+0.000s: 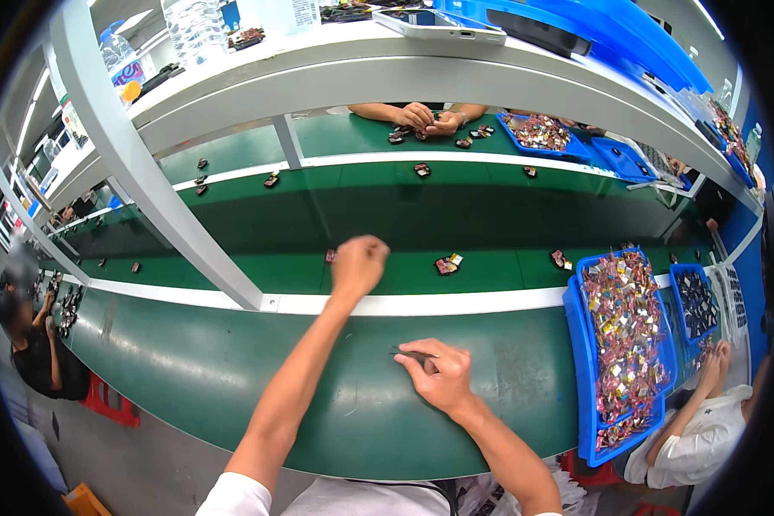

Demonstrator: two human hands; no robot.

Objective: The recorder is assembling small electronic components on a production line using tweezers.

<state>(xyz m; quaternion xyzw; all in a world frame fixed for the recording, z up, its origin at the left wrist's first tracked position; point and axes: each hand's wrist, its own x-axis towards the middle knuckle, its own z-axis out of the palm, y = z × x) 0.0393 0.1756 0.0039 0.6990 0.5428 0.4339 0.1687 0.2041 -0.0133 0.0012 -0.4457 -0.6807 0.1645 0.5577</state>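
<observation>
My left hand (359, 265) reaches over the white rail onto the green conveyor belt, its fingers curled and smeared by motion. Whether it holds anything is hidden. Just left of it, a small pink and black part (330, 255) lies on the belt. Above the green worktop, my right hand (441, 375) is closed on a pair of dark tweezers (401, 351) whose thin tips point left. Further right on the belt lie a cluster of small parts (448, 263) with a yellow and white piece, and another small part (560, 259).
A blue tray (586, 378) heaped with small wrapped parts stands right of my hands, with a smaller blue tray (695, 301) beyond. A white post (146, 163) and overhead shelf (421, 82) frame the belt. Co-workers sit left and right; another's hands (430, 119) work opposite.
</observation>
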